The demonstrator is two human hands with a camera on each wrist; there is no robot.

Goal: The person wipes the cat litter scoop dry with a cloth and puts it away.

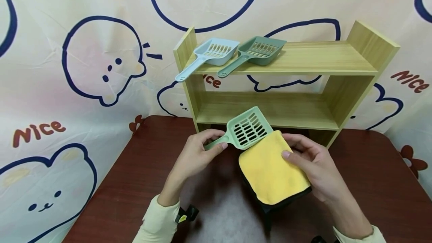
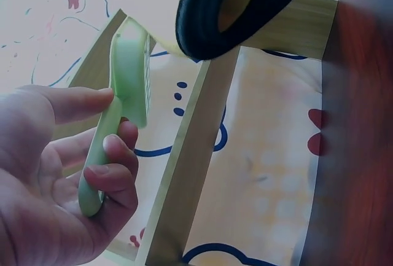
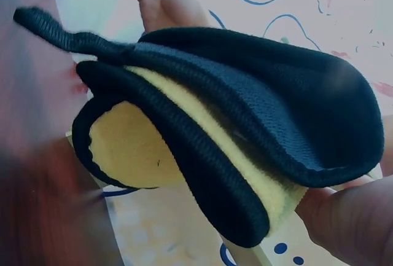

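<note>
My left hand (image 1: 197, 151) grips the handle of a light green litter scoop (image 1: 249, 127), fingers curled round it in the left wrist view. The slotted scoop (image 2: 130, 69) is raised in front of the shelf, its head tilted up. A folded cloth (image 1: 275, 168), yellow on one face and dark on the other, hangs from my right hand (image 1: 314, 164), pinched between thumb and fingers. One corner of the cloth overlaps the scoop's right edge in the head view. From the right wrist, the cloth (image 3: 227, 155) shows several folded layers with dark edging and a loop.
A two-tier wooden shelf (image 1: 324, 57) stands at the back of the dark red table (image 1: 135, 183). On its top board lie a light blue scoop (image 1: 216, 52) and a dark green scoop (image 1: 261, 51), handles overhanging the front edge. A patterned cloth backdrop (image 1: 108, 130) hangs behind.
</note>
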